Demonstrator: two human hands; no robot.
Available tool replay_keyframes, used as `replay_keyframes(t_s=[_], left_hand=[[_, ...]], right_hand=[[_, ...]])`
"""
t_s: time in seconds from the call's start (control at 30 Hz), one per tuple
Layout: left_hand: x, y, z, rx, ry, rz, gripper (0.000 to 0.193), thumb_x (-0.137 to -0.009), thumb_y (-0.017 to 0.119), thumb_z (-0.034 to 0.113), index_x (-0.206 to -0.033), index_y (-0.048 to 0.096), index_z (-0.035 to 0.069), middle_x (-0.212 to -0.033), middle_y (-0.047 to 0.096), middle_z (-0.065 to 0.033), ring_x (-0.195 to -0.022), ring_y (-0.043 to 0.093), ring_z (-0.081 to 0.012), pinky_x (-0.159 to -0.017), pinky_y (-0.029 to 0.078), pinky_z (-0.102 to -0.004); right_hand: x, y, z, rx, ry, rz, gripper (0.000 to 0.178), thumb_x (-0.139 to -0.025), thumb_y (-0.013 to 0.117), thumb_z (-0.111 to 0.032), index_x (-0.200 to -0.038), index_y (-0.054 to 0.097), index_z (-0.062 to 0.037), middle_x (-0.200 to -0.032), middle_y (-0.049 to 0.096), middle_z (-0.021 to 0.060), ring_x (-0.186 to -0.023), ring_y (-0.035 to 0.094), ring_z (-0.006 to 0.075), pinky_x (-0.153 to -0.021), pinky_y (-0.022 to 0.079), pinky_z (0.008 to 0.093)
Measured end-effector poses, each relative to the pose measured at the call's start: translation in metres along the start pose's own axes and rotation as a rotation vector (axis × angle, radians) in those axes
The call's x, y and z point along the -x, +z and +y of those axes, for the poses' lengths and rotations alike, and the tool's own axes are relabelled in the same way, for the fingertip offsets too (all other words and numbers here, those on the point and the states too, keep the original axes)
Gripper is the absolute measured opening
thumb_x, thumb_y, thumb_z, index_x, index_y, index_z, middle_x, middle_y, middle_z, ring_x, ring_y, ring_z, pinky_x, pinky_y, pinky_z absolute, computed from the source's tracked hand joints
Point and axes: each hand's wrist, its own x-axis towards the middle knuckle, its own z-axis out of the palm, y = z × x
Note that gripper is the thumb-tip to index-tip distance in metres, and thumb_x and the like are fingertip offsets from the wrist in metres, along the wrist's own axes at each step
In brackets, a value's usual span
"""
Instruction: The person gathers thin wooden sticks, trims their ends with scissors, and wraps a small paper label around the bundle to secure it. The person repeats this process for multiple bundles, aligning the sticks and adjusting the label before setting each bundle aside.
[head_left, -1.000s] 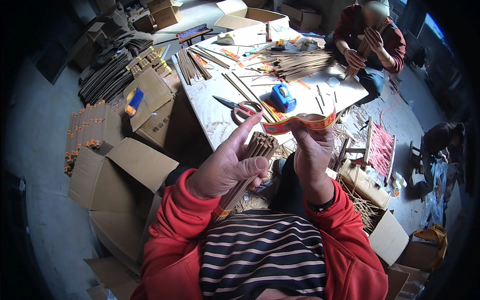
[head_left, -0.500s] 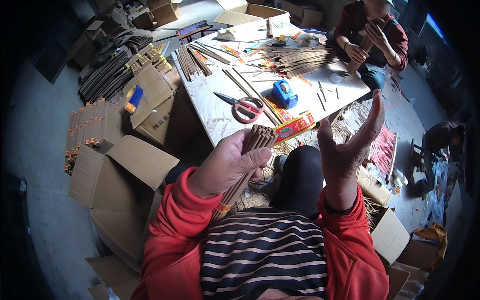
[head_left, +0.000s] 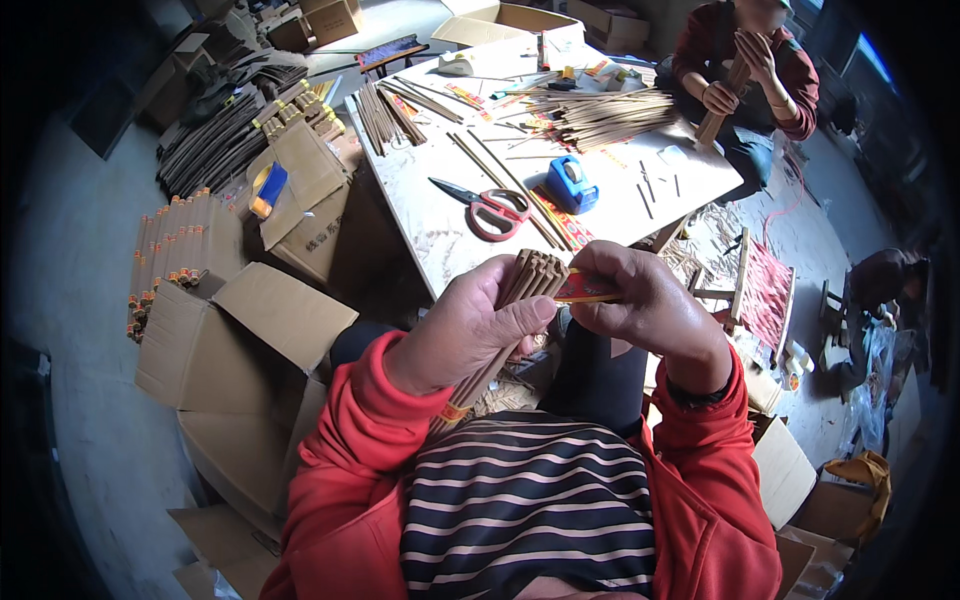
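Clasping sticks (head_left: 538, 268) at five o'clock from the scissors (head_left: 478, 201), the left hand (head_left: 468, 325) is steadying them while the right hand (head_left: 650, 297), fingertips pinched, is holding a label (head_left: 590, 287) at their three o'clock; wrapping is seemingly underway, calling next for a snug turn.
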Motion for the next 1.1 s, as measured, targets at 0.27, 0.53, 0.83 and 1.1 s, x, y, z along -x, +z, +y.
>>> replay_keyframes(t_s=[0.27, 0.53, 0.83, 1.1], left_hand=[[-0.002, -0.008, 0.000, 0.006, 0.052, 0.048, 0.044, -0.083, 0.065, 0.029, -0.109, 0.045, 0.000, -0.080, 0.054, -0.0026, -0.061, 0.052, -0.0066, -0.057, 0.046, -0.0184], [-0.003, -0.016, -0.005, 0.039, 0.029, 0.073, 0.039, -0.081, 0.068, 0.025, -0.106, 0.049, 0.001, -0.080, 0.055, -0.0024, -0.062, 0.054, -0.0079, -0.057, 0.046, -0.0196], [-0.005, -0.011, -0.008, -0.057, 0.093, 0.116, 0.038, -0.073, 0.059, -0.005, -0.109, 0.048, 0.000, -0.087, 0.056, -0.0014, -0.073, 0.055, -0.0079, -0.067, 0.047, -0.0215], [-0.020, -0.022, -0.020, -0.270, 0.047, 0.120, 0.029, -0.075, 0.059, 0.003, -0.102, 0.049, -0.001, -0.077, 0.054, -0.0017, -0.060, 0.053, -0.0079, -0.054, 0.045, -0.0211]], right_hand=[[0.010, 0.005, 0.013, -0.303, -0.056, 0.175, 0.018, -0.089, 0.058, -0.019, -0.091, 0.061, -0.0014, -0.065, 0.050, -0.0053, -0.057, 0.042, 0.0013, -0.050, 0.033, 0.0170], [0.005, 0.033, -0.001, -0.499, -0.049, 0.121, 0.015, -0.088, 0.059, -0.013, -0.090, 0.059, 0.0020, -0.071, 0.058, 0.0006, -0.061, 0.051, 0.0059, -0.054, 0.042, 0.0200], [-0.012, 0.036, 0.005, -0.206, -0.104, 0.149, 0.019, -0.089, 0.058, -0.017, -0.087, 0.056, 0.0012, -0.070, 0.049, -0.0027, -0.062, 0.040, 0.0036, -0.052, 0.035, 0.0204], [-0.020, 0.033, 0.011, 0.096, -0.238, 0.173, 0.018, -0.089, 0.057, -0.015, -0.084, 0.052, 0.0013, -0.067, 0.049, -0.0004, -0.061, 0.041, 0.0056, -0.052, 0.036, 0.0229]])
